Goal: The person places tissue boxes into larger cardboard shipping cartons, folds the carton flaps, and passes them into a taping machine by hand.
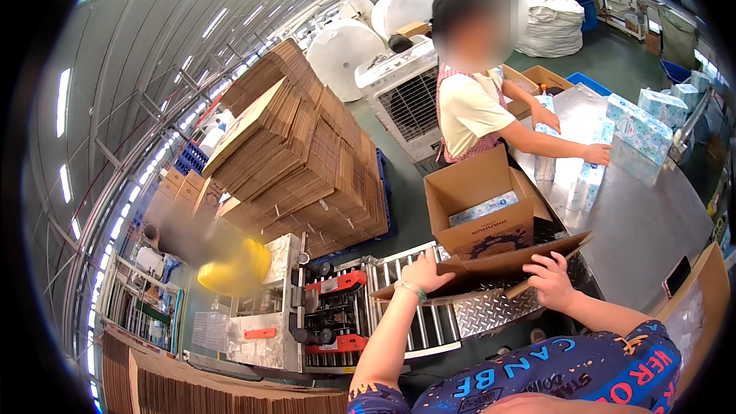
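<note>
Brown cardboard [491,270] stands between our left hand [428,273], which grasps its left end, and our right hand [550,282], curled at its edge with a firmness we cannot tell, seemingly to steady it above the roller conveyor [418,330], just beside an open carton [491,241] holding a blue-patterned pack [483,208].

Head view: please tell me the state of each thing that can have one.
Near carton: opened out or flat, cannot tell.
Left hand: on that carton's edge.
Right hand: at its edge, fingers bent and apart.
Open carton: upright, top open, blue-and-white package inside.
Stacked cartons: folded flat.
Ceiling lights: lit.
White grilled machine: running or not, cannot tell.
</note>
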